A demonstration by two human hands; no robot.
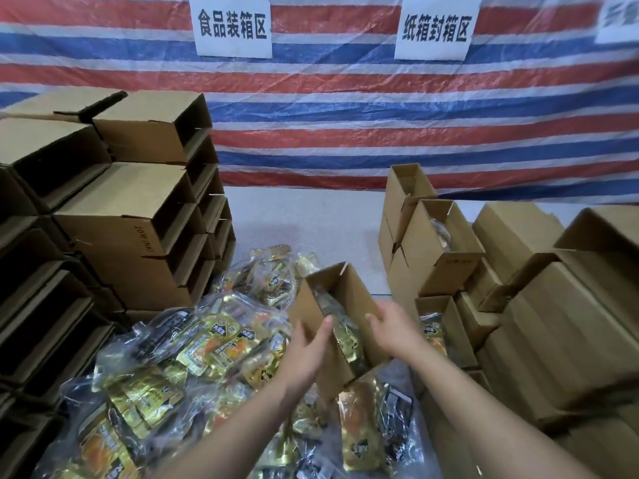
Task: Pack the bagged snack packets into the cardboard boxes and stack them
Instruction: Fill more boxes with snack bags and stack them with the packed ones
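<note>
Holding one open cardboard box [349, 305] tilted between both hands, just above the heap of bagged snack packets [193, 347] on the bench [311, 216]. Left hand [306, 347] flat against the box's left wall, fingers straight and pointing up toward the rim. Right hand [394, 326] on the box's right wall, fingers reaching over the top edge, thumb side toward the opening; cannot tell how firmly curled. Gold packet [345, 337] already inside, lying between the two hands and showing at the box's near, open end. More bags spread below and left of the forearms. Stack of empty boxes [138, 216] on their sides, well to the left. Filled boxes [446, 243] piled just to the right of the right hand. Striped tarp [345, 108] behind, carrying white paper signs [233, 25].
</note>
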